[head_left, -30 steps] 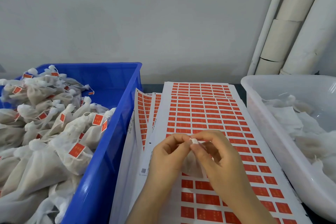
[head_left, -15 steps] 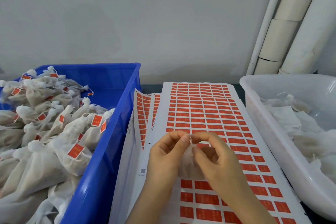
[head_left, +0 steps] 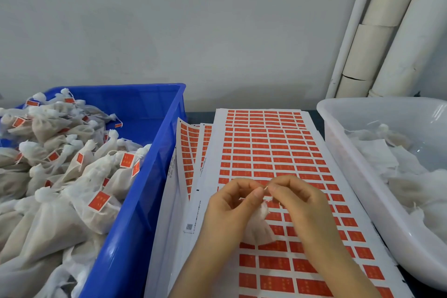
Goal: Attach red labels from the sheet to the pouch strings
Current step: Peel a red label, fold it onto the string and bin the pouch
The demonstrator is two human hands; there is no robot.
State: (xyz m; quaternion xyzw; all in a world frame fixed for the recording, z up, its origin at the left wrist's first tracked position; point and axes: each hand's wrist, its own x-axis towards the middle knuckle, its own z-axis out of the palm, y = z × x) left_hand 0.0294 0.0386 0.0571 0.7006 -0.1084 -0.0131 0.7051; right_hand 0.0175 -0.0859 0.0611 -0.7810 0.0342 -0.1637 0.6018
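**Q:** Where's the pouch, and what are the hands doing?

**A:** One pouch (head_left: 258, 227), lower middle of frame, hanging under my fingers over the label sheet (head_left: 266, 147). My left hand (head_left: 232, 203) and right hand (head_left: 297, 203) meet fingertip to fingertip, both pinching the string (head_left: 266, 187) above the neck. There's a tiny orange fleck there. Can't tell if it's a label.

**Q:** How does it handle?

**A:** My guess is light, soft, floppy mesh with no shape of its own. The string is thin and probably slips easily. I'd hold it close to the knot and keep it taut so a label can fold around it.

**Q:** Counts?

**A:** Two hands and one pouch in hand. At least three sheets: the top one, plus two edges peeking out on its left. One blue crate (head_left: 154, 176) at left, heaped with tagged pouches (head_left: 72, 189), too many to count. One white tub (head_left: 338, 152) at right holds untagged pouches (head_left: 399, 176), also too jumbled to count. Labels on the top sheet are far too many to count.
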